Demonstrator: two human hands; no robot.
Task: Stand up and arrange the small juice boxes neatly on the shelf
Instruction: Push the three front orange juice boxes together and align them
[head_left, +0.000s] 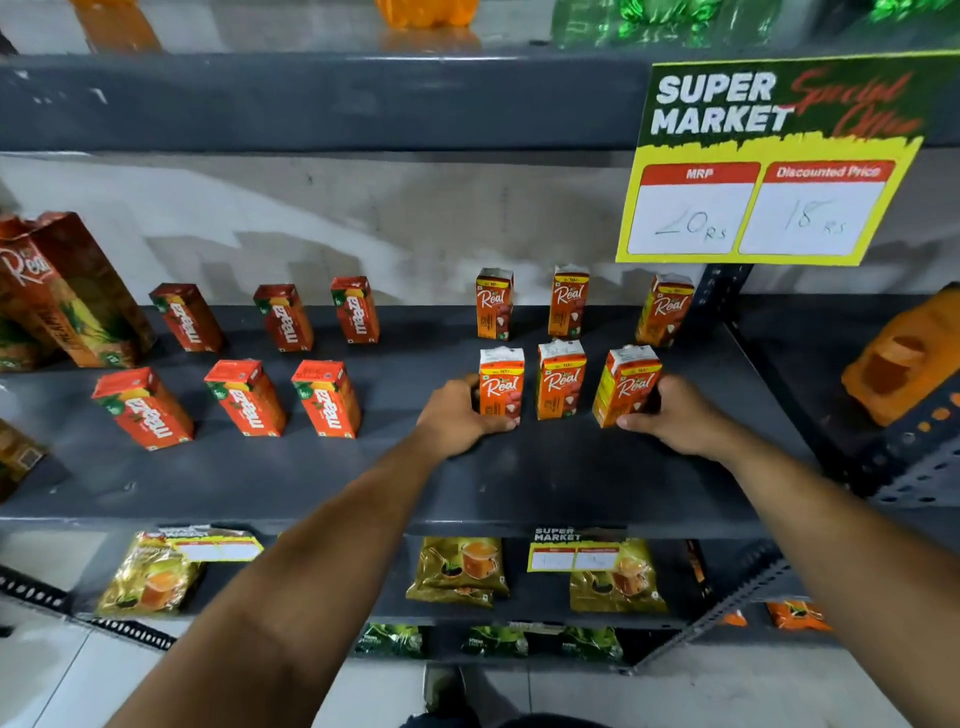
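The left hand (457, 415) is closed around the front-left Real juice box (501, 384), and the front-right Real juice box (626, 384) is grasped by the right hand (675, 415), both on the shelf (545, 478). The middle box (561, 379), standing free between them, could be knocked over if the outer boxes are pushed inward too fast.

Twelve small juice boxes (562, 380) stand upright in two rows on the grey shelf (545, 467).

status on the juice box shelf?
Left hand gripping front-left Real box. Right hand gripping front-right Real box. All twelve small boxes upright. Nothing blocking.
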